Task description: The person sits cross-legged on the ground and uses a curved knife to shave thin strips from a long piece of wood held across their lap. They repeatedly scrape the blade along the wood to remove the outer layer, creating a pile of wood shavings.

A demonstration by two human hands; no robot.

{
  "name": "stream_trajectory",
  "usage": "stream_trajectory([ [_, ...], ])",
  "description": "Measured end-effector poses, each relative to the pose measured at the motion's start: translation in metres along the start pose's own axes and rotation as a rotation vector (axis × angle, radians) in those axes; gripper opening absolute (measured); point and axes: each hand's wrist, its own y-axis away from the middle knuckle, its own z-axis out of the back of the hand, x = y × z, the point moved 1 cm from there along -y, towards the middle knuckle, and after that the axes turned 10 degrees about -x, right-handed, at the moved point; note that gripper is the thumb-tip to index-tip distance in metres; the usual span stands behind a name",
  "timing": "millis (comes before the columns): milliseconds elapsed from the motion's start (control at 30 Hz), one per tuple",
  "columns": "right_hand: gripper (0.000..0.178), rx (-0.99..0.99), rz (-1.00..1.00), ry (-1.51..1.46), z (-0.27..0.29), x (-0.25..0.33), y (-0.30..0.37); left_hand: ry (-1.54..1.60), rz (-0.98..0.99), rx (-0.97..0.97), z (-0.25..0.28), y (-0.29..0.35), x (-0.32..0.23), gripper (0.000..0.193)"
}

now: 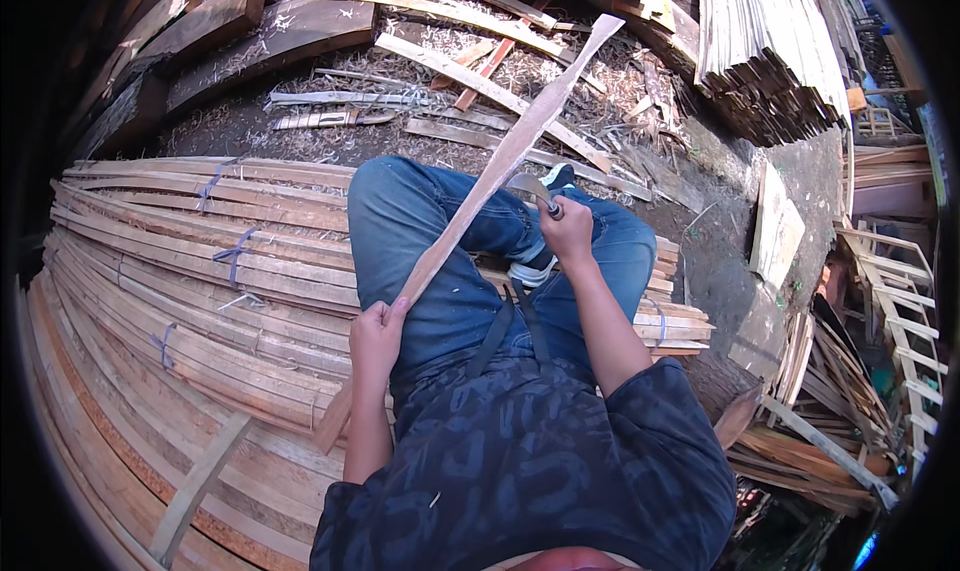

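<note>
My left hand (pixel 377 333) is closed around the lower part of a long pale wooden stave (pixel 490 176), beside my left thigh. The stave slants up across my lap toward the far right, with a narrowed neck near its far end and a wider part below that. Its lower end comes out under my left forearm. In my right hand (pixel 567 233), closed on the handle, is a knife (pixel 524 183) with a broad, curved grey blade. The blade lies close to the right edge of the stave; whether they touch I cannot tell.
I sit on bundled wooden strips (pixel 290 271) tied with purple cord. Shavings and loose slats (pixel 480 81) cover the ground ahead. Thick beams (pixel 270 46) lie far left, and a stack of thin boards (pixel 770 51) stands far right. A wooden ladder-like frame (pixel 905 306) is at right.
</note>
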Motion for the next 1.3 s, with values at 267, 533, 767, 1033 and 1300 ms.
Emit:
stream_trajectory([
  [267, 0.022, 0.055, 0.035, 0.229, 0.012, 0.012, 0.011, 0.109, -0.001, 0.008, 0.001, 0.014, 0.024, 0.051],
  [533, 0.02, 0.066, 0.163, 0.437, 0.021, 0.021, -0.023, 0.22, 0.039, 0.09, -0.002, 0.005, 0.028, 0.052],
  [767, 0.021, 0.064, 0.19, 0.517, 0.017, 0.007, -0.046, 0.207, 0.054, 0.134, -0.002, 0.001, 0.024, 0.052],
  [1033, 0.021, 0.017, 0.18, 0.538, 0.013, 0.002, -0.061, 0.169, 0.085, 0.122, -0.001, 0.003, 0.013, 0.054],
  [1300, 0.025, -0.176, -0.408, 0.48, 0.026, -0.064, -0.08, 0.241, 0.116, 0.113, -0.006, 0.001, 0.021, 0.057],
])
